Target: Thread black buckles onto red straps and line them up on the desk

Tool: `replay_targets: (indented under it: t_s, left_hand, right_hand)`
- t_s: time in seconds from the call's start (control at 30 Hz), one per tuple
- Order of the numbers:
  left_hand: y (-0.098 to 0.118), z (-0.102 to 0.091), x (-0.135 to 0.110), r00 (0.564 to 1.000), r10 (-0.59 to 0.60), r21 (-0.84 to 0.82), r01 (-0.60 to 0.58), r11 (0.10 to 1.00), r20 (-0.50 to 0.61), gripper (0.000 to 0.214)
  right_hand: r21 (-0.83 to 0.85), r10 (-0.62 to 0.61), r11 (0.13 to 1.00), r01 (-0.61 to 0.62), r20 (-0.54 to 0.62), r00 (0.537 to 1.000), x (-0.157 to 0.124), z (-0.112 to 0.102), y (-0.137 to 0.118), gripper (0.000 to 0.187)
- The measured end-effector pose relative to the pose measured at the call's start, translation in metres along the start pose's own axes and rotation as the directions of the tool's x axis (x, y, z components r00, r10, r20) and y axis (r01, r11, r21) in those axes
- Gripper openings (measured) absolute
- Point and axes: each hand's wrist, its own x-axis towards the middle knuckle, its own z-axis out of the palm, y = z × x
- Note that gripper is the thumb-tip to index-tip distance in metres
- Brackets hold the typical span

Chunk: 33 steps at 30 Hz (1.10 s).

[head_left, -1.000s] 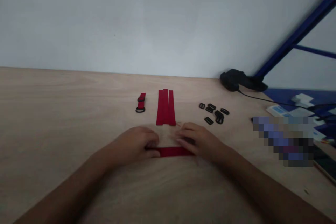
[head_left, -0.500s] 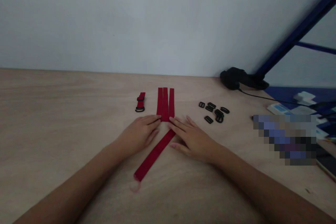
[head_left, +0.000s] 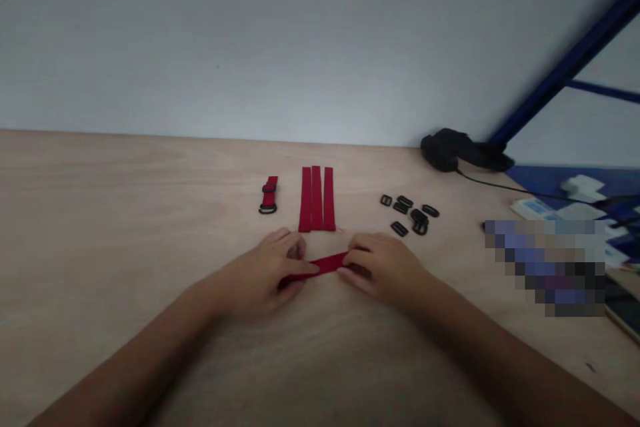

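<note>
The person's fingers are grasping a flat, narrow strip of red woven fabric (head_left: 330,263): the left hand (head_left: 273,273) pinches its left part with thumb and fingers, and the right hand (head_left: 383,268) grips its right part, a short stretch lying bare between them. The strip slants slightly up toward the right, low over the pale wood-grained table (head_left: 125,213); whether it touches the surface cannot be told, and both its ends are hidden by the hands. Just beyond the hands lie three similar red fabric strips (head_left: 317,199), side by side and lengthwise away from the person. To their left rests a short red strap with black fittings (head_left: 269,196), one a slider and one a ring-like piece at its near end. To the right of the strips sits a loose cluster of small black buckles (head_left: 401,207), some touching. Farther back on the right, a black object with a cord (head_left: 445,149) lies near the plain grey-white wall (head_left: 250,47), close to a slanting blue bar (head_left: 555,67).
</note>
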Motion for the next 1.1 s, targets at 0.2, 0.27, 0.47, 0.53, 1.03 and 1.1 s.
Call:
replay_targets:
  t_s: [0.2,0.27,0.47,0.53,1.03,1.1]
  left_hand:
    - [-0.015,0.001,-0.002,0.999,-0.043,0.004,0.043,0.999,-0.015,0.029]
    - [-0.019,0.003,-0.003,0.997,-0.068,0.003,0.068,0.998,-0.030,0.028]
    - [-0.021,0.007,-0.002,0.996,-0.081,-0.020,0.081,0.997,-0.047,0.031]
    - [-0.019,0.008,-0.002,0.996,-0.078,-0.018,0.077,0.997,-0.044,0.032]
    - [-0.018,0.014,-0.001,0.994,-0.050,-0.027,0.048,0.998,-0.096,0.032]
    - [-0.018,0.016,0.000,0.993,-0.055,-0.039,0.052,0.998,-0.100,0.031]
  right_hand:
    - [0.091,0.085,0.992,-0.087,0.022,0.996,-0.001,-0.004,0.011,0.015]
    - [0.089,0.123,0.988,-0.127,0.050,0.991,-0.001,-0.007,0.017,0.017]
    - [-0.149,0.563,0.814,-0.561,-0.035,0.826,-0.005,-0.018,0.043,0.029]
    - [-0.209,0.653,0.737,-0.643,-0.029,0.757,-0.007,-0.021,0.052,0.029]
    - [-0.155,0.596,0.794,-0.588,0.009,0.803,-0.005,-0.018,0.060,0.029]
    - [-0.126,0.568,0.816,-0.564,-0.008,0.823,-0.007,-0.014,0.060,0.023]
